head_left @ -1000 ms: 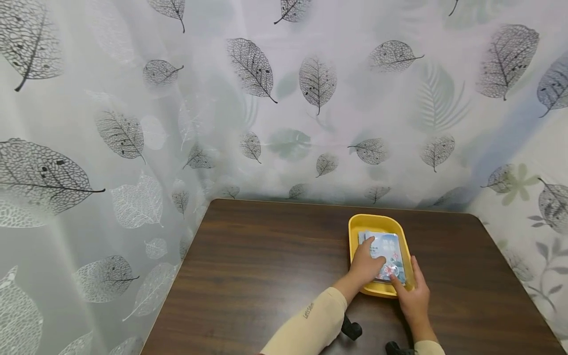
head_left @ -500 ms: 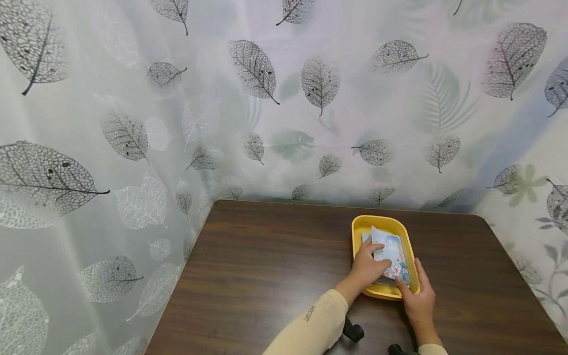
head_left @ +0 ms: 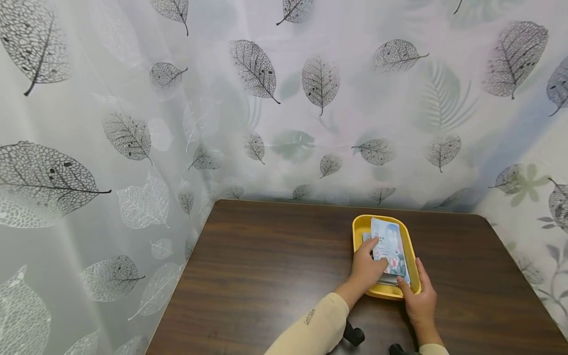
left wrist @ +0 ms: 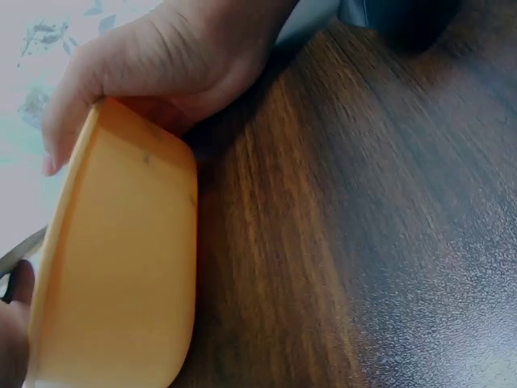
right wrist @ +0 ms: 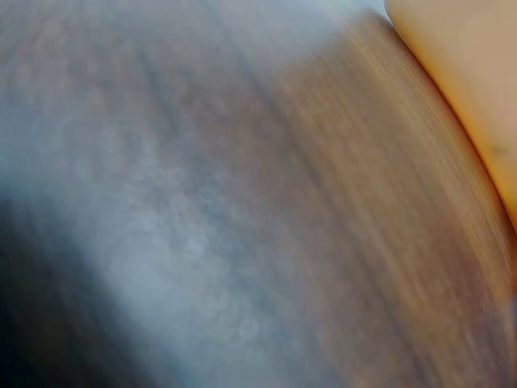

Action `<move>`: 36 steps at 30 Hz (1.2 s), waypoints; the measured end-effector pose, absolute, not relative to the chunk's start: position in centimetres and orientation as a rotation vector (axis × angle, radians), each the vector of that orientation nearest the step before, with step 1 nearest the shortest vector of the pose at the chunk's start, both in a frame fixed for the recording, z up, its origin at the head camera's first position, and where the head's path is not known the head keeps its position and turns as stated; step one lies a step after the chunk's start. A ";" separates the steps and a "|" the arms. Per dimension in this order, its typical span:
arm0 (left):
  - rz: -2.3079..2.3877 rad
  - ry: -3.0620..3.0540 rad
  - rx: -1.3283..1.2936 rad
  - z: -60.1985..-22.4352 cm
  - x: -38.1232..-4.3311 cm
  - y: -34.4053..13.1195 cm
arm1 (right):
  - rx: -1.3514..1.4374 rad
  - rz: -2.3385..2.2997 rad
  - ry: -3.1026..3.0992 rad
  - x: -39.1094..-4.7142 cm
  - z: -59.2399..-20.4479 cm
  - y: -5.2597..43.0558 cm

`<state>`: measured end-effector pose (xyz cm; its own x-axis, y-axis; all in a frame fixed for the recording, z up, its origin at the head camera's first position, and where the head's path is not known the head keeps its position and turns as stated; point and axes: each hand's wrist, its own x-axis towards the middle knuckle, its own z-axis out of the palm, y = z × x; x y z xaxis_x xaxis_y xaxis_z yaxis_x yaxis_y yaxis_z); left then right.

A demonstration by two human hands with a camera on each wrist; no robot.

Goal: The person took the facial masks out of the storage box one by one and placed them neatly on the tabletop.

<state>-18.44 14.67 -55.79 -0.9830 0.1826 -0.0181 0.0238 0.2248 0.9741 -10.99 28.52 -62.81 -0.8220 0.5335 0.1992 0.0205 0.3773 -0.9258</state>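
A yellow tray (head_left: 385, 292) stands toward the right of the table, with flat packets inside. My left hand (head_left: 365, 268) reaches in over its left side and holds a pale blue packet with printed pink flowers (head_left: 390, 246), thumb and forefinger at its left edge. Beneath that one, part of another packet (head_left: 366, 237) shows at the left. My right hand (head_left: 419, 301) grips the tray's front right corner, thumb over the rim and fingers outside. In the left wrist view the right hand (left wrist: 174, 69) curls over the tray's end (left wrist: 121, 242). The right wrist view catches only the tray's wall (right wrist: 477, 73).
The dark wood-grain table (head_left: 266, 256) runs up to a leaf-patterned curtain (head_left: 284, 98) at the back and sides. Black wrist-worn gear (head_left: 354, 335) sits below the left forearm, close over the tabletop.
The top packet, bent and tilted half a second ago, now lies flatter and farther toward the tray's back, uncovering more of the packet beneath. My right hand keeps its grip on the tray.
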 end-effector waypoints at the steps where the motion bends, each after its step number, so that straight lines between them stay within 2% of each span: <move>1: 1.894 2.362 0.197 -55.7 -18.5 14.6 | -0.475 1.452 -2.169 -11.0 -62.8 28.5; 15: 2.383 2.280 0.207 -49.4 -22.1 9.5 | -0.476 1.486 -2.164 -10.7 -63.0 28.7; 21: 2.444 2.293 0.171 -48.4 -23.6 6.3 | -0.438 1.450 -2.173 -10.9 -63.0 28.9; 26: 2.412 2.301 0.045 -49.7 -24.5 4.0 | -0.438 1.451 -2.192 -11.2 -62.5 28.9; 36: 2.275 2.285 -0.145 -55.8 -24.8 2.1 | -0.466 1.492 -2.193 -10.9 -62.7 28.6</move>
<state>-24.76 2.08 -55.80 -0.9923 -0.1241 -0.0027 -0.0032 0.0044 1.0000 -10.88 28.60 -62.69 -0.8444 0.5078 0.1705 0.0279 0.3595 -0.9327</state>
